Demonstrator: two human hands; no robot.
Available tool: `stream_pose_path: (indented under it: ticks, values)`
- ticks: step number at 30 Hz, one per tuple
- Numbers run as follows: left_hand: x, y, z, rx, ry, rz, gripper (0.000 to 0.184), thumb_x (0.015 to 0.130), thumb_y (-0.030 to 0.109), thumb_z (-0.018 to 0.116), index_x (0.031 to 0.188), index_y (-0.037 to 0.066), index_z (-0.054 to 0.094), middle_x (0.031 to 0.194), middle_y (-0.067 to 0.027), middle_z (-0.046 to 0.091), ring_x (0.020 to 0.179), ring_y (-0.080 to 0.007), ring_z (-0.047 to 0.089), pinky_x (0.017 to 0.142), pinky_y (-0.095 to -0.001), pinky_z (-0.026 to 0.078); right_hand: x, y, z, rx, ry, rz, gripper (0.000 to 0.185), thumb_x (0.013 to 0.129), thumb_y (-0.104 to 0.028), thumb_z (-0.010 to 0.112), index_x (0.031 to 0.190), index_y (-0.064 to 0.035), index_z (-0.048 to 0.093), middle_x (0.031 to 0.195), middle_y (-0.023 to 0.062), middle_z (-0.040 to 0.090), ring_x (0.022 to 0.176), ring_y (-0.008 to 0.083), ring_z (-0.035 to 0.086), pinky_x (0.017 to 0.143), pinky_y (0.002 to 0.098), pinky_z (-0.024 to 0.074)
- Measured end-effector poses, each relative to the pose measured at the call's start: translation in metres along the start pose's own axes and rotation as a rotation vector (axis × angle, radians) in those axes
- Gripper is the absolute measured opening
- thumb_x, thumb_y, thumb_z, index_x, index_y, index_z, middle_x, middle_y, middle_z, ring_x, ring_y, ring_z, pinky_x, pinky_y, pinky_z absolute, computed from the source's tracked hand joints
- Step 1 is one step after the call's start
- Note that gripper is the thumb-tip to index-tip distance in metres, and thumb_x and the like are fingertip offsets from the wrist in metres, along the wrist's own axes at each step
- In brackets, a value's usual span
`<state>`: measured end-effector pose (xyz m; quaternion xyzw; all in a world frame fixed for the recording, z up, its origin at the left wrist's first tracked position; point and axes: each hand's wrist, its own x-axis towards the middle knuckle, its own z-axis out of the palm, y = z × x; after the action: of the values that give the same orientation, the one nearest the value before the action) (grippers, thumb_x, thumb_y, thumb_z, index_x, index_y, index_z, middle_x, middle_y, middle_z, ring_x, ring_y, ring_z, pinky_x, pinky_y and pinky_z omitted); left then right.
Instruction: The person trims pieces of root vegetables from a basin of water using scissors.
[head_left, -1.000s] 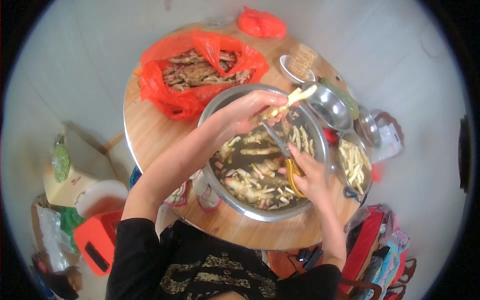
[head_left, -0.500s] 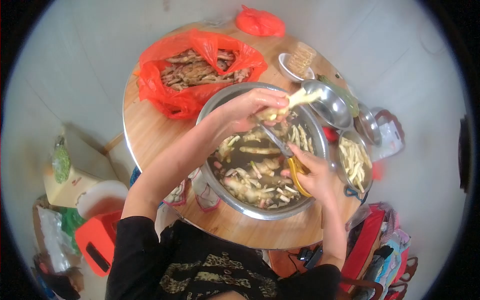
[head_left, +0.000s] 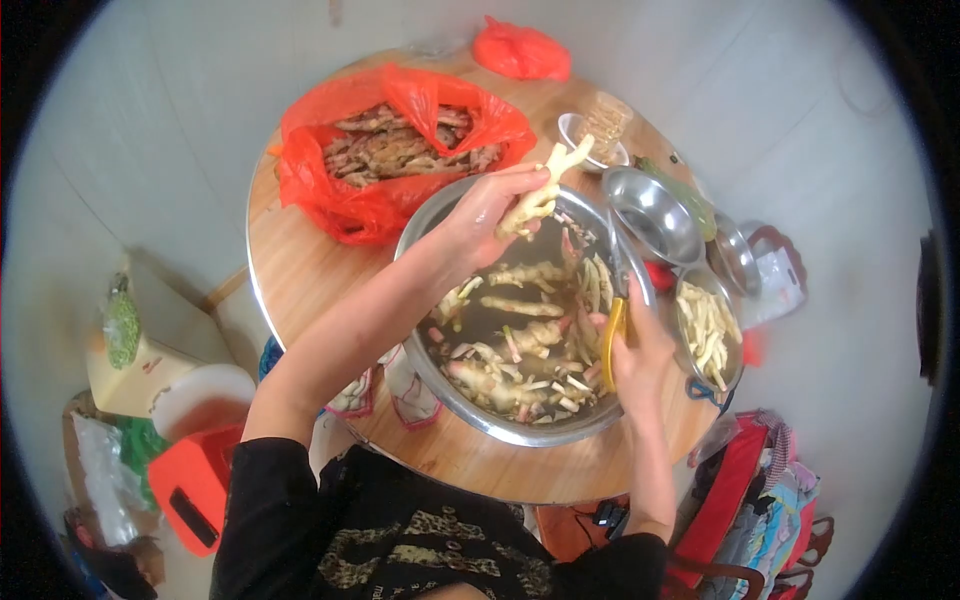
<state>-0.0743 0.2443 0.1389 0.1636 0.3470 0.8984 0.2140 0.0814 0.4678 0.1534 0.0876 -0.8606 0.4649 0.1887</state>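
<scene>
A pale, branched ginger root (head_left: 532, 207) is held in my left hand (head_left: 487, 213), above the upper part of a large metal basin (head_left: 490, 432). My right hand (head_left: 642, 352) grips yellow-handled scissors (head_left: 612, 340) at the basin's right side, with the blades pointing up and away from the root. Dark water fills the basin. Several more knobbly ginger pieces (head_left: 478, 378), some with pinkish stem ends, and small cut bits lie in it.
A red plastic bag (head_left: 335, 212) of brown unpeeled roots stands at the back left of the round wooden table (head_left: 455, 470). On the right are a metal bowl (head_left: 655, 215) and a bowl of pale peeled pieces (head_left: 708, 335). A tied red bag (head_left: 520, 48) lies at the back.
The scissors have moved right and up, away from the root. My left hand has shifted slightly left, and the root now points more upward.
</scene>
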Motion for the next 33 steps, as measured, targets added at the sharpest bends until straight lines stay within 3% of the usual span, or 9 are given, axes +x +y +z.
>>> stream_pose_path:
  ticks: [4, 9, 11, 16, 21, 25, 27, 30, 33]
  values:
    - [-0.004, 0.006, 0.017, 0.048, 0.01, 0.043, 0.026, 0.098, 0.021, 0.06, 0.12, 0.007, 0.063, 0.101, -0.0018, 0.069, 0.089, -0.0123, 0.065, 0.077, -0.0279, 0.052, 0.0, 0.009, -0.006, -0.164, -0.267, -0.227, 0.068, 0.078, 0.008, 0.065, 0.144, -0.005, 0.054, 0.095, 0.0166, 0.07, 0.082, 0.0229, 0.071, 0.074, 0.0332, 0.0541]
    - [-0.007, 0.007, 0.02, 0.074, 0.047, 0.022, 0.031, 0.096, 0.018, 0.06, 0.124, 0.004, 0.062, 0.103, -0.0036, 0.069, 0.091, -0.0128, 0.065, 0.079, -0.0297, 0.052, 0.012, 0.0, -0.017, -0.323, -0.341, -0.204, 0.066, 0.078, 0.006, 0.065, 0.142, -0.0067, 0.056, 0.094, 0.0162, 0.069, 0.081, 0.0213, 0.07, 0.076, 0.0331, 0.0542]
    - [-0.007, 0.005, 0.021, 0.256, 0.065, 0.077, 0.029, 0.095, 0.018, 0.061, 0.122, 0.006, 0.063, 0.102, -0.0025, 0.07, 0.091, -0.0118, 0.065, 0.077, -0.0285, 0.052, 0.015, 0.013, -0.025, -0.085, -0.408, -0.081, 0.066, 0.079, 0.007, 0.063, 0.144, -0.0072, 0.055, 0.095, 0.0148, 0.069, 0.082, 0.0196, 0.071, 0.074, 0.0319, 0.0546]
    - [-0.005, 0.007, 0.017, 0.098, 0.057, 0.006, 0.026, 0.096, 0.021, 0.061, 0.119, 0.009, 0.065, 0.098, 0.0, 0.069, 0.086, -0.0102, 0.064, 0.074, -0.027, 0.05, 0.003, 0.0, -0.016, 0.058, -0.187, 0.11, 0.067, 0.081, 0.007, 0.062, 0.146, -0.0094, 0.053, 0.092, 0.0116, 0.069, 0.084, 0.0186, 0.07, 0.072, 0.0325, 0.0546]
    - [0.003, -0.001, 0.009, 0.053, 0.214, -0.014, 0.022, 0.099, 0.023, 0.057, 0.115, 0.01, 0.065, 0.094, 0.0011, 0.069, 0.081, -0.0096, 0.063, 0.07, -0.0257, 0.05, 0.008, 0.001, -0.017, -0.293, -0.294, -0.282, 0.066, 0.079, 0.006, 0.064, 0.144, -0.0089, 0.055, 0.093, 0.0137, 0.069, 0.082, 0.0207, 0.07, 0.074, 0.0358, 0.0545]
    - [-0.001, 0.005, 0.003, -0.048, 0.104, -0.142, 0.023, 0.101, 0.022, 0.055, 0.111, 0.004, 0.065, 0.09, -0.0014, 0.069, 0.073, -0.009, 0.062, 0.061, -0.0226, 0.049, 0.017, 0.01, -0.017, -0.267, -0.296, -0.305, 0.065, 0.078, 0.005, 0.065, 0.142, -0.0089, 0.057, 0.097, 0.0158, 0.069, 0.082, 0.0238, 0.07, 0.075, 0.0365, 0.0546]
    - [0.0, 0.006, 0.001, -0.096, 0.013, -0.186, 0.023, 0.101, 0.021, 0.055, 0.111, 0.003, 0.065, 0.088, -0.002, 0.069, 0.069, -0.0086, 0.061, 0.058, -0.0218, 0.048, 0.02, 0.02, -0.016, -0.119, -0.178, -0.136, 0.066, 0.077, 0.005, 0.065, 0.141, -0.0089, 0.058, 0.099, 0.017, 0.069, 0.084, 0.0254, 0.071, 0.077, 0.0356, 0.0547]
    - [0.005, 0.0, -0.006, -0.123, -0.04, -0.195, 0.027, 0.102, 0.022, 0.054, 0.114, 0.001, 0.066, 0.086, -0.0019, 0.068, 0.067, -0.0075, 0.061, 0.052, -0.0203, 0.045, 0.021, 0.007, -0.019, -0.147, -0.061, -0.252, 0.068, 0.075, 0.005, 0.064, 0.141, -0.0085, 0.058, 0.1, 0.0174, 0.069, 0.084, 0.0254, 0.07, 0.077, 0.0346, 0.0543]
    - [0.002, 0.004, 0.003, -0.137, -0.051, -0.22, 0.027, 0.101, 0.021, 0.054, 0.113, 0.001, 0.067, 0.085, -0.0022, 0.068, 0.066, -0.0066, 0.06, 0.049, -0.0191, 0.043, 0.013, 0.011, -0.019, -0.173, -0.292, -0.272, 0.07, 0.074, 0.007, 0.063, 0.142, -0.0086, 0.057, 0.099, 0.0167, 0.069, 0.083, 0.0229, 0.069, 0.077, 0.0324, 0.0536]
